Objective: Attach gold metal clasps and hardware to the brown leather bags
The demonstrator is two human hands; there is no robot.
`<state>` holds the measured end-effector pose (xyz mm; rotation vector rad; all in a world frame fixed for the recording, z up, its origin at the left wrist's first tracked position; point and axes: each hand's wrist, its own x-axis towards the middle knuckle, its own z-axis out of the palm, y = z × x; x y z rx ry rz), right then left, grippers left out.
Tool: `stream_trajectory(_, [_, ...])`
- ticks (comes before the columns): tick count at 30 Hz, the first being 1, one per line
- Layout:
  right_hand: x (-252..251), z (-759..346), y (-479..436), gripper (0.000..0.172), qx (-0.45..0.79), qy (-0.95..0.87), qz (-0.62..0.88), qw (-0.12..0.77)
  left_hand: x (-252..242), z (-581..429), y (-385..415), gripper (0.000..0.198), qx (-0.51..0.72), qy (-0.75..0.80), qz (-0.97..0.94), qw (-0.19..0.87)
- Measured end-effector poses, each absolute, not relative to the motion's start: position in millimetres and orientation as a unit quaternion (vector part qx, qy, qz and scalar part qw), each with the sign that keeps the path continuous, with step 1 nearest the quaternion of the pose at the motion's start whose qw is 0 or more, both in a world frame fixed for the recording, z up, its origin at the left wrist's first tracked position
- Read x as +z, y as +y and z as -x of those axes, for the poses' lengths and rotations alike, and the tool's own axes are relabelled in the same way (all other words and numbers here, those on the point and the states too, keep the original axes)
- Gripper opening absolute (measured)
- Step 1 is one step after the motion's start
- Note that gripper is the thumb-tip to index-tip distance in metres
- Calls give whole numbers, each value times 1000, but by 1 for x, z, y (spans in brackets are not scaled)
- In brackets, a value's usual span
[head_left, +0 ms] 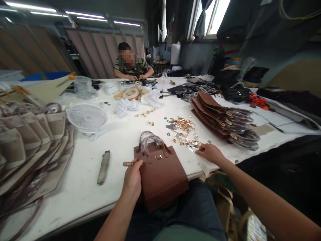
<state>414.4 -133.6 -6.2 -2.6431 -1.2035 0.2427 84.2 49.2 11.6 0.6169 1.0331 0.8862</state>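
Note:
A brown handbag [164, 177] leans at the table's front edge, its twin handles [150, 142] wrapped in clear plastic and a small gold clasp [158, 157] on its front. My left hand [132, 179] is closed on the bag's left side, thumb on top, beside a brown strap tab [128, 164] that sticks out to the left. On the right, my right hand [209, 153] is pinched at the near edge of a scatter of gold metal fittings [184, 124]. A pale, shiny sliver [191, 149] lies by its fingertips; what the fingers hold is too small to tell.
Stacked brown bag pieces [213, 115] lie to the right, and beige bags [37, 144] crowd the left. Between them are a white fan [87, 117], a grey-green wrapped bundle [103, 167] and tape rolls [131, 93]. Across the table sits a person [132, 65] handling dark pieces.

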Motion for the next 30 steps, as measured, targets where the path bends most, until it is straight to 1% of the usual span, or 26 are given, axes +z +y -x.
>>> stream_trajectory(3, [-7,-405,-133,16,48,-414,904,93,15,-76,48,19,384,432,-255,775])
stream_trajectory(5, [-10,-397,-134,18,18,-414,906,87,15,-72,47,18,391,415,-237,787])
stream_trajectory(9, [-20,-383,-133,18,-24,-410,907,95,6,-70,45,22,423,396,-209,788])
stream_trajectory(13, [-28,-379,-129,30,-28,-415,900,132,-6,-70,44,28,437,403,-191,781])
stream_trajectory(16, [-23,-376,-125,31,-10,-427,886,181,-12,-69,45,33,440,412,-180,777])
stream_trajectory(19, [-4,-351,-121,30,18,-427,873,235,-16,-69,45,35,440,414,-173,778])
stream_trajectory(21, [12,-316,-113,34,67,-419,851,308,-18,-69,45,36,439,412,-172,780])
stream_trajectory(23, [26,-270,-98,34,173,-407,776,449,-19,-69,45,36,438,409,-173,782])
stream_trajectory(24, [30,-246,-89,31,210,-425,737,481,-19,-69,44,35,438,407,-175,782])
stream_trajectory(26, [31,-205,-68,26,211,-459,698,508,-19,-69,44,33,443,407,-184,777])
stream_trajectory(30, [16,-166,-35,20,258,-413,699,523,-15,-69,43,34,444,405,-183,778])
